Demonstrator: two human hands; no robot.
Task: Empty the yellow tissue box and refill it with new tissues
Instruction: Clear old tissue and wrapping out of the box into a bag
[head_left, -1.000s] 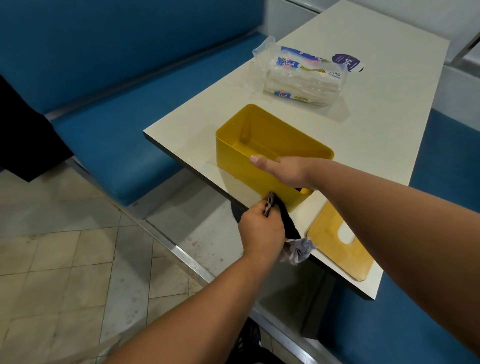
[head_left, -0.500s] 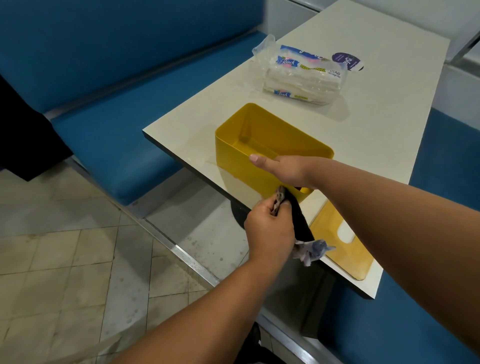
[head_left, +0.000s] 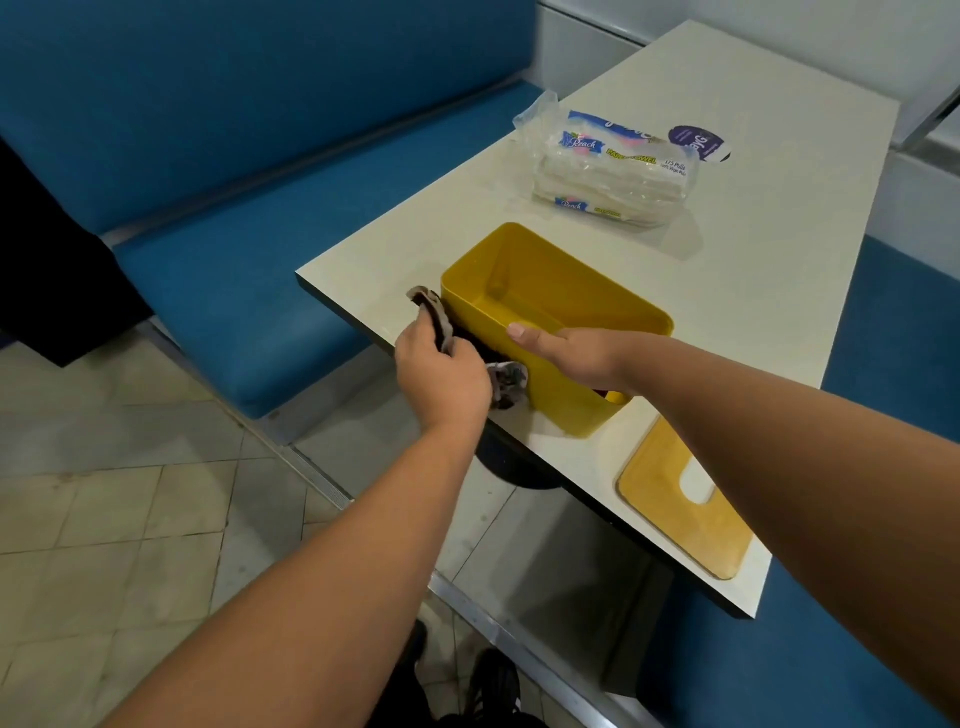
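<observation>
Yellow tissue box (head_left: 550, 312), 1 unit, lidless and empty at the desk's (head_left: 779, 291) near edge, steadied by right hand (head_left: 576, 353) gripping its rim; left hand (head_left: 441, 374), clutching a dark cloth (head_left: 441, 317), has shifted along the box's outer side, wiping before refill from tissue pack (head_left: 613, 171) beyond the box.

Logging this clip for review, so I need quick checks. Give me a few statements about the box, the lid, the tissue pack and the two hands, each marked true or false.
1. The yellow box has its lid on. False: the lid lies flat on the table beside it.
2. The left hand grips a cloth against the box's outer side. True.
3. The right hand holds the tissue pack. False: it holds the box's rim; the pack lies untouched beyond the box.
4. No tissues show inside the box. True.
5. The tissue pack sits on the blue bench. False: it is on the table.
</observation>
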